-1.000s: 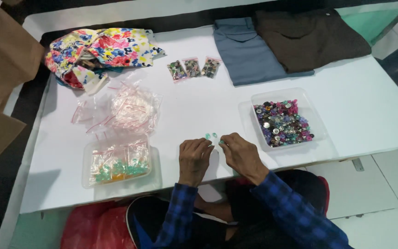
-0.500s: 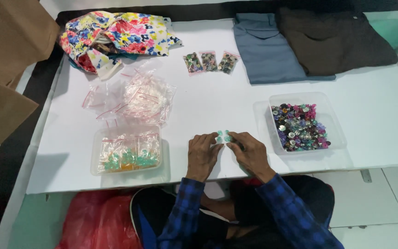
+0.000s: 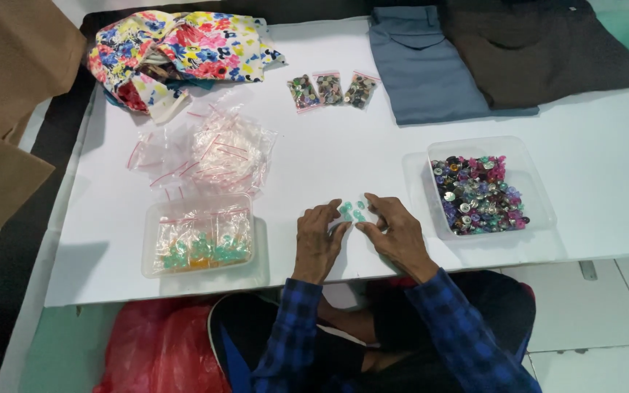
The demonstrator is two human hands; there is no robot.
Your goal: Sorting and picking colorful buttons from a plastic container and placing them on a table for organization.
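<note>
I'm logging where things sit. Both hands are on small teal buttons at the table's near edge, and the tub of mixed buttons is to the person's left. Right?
Not quite. The head view shows the tub of mixed buttons on the person's right. The rest holds: the left hand and right hand are on the teal buttons near the table's near edge.

Under my fingers (image 3: pixel 343 227) lie glossy pale-green buttons (image 3: pixel 351 211) on a matt white desk (image 3: pixel 343 153) — smooth, paper-like. Right of them, a clear plastic tray (image 3: pixel 529 182) of shiny beads (image 3: pixel 478 193); left, crinkly glossy plastic bags (image 3: pixel 220 149) — beyond, soft matt cloth (image 3: pixel 420 62).
</note>
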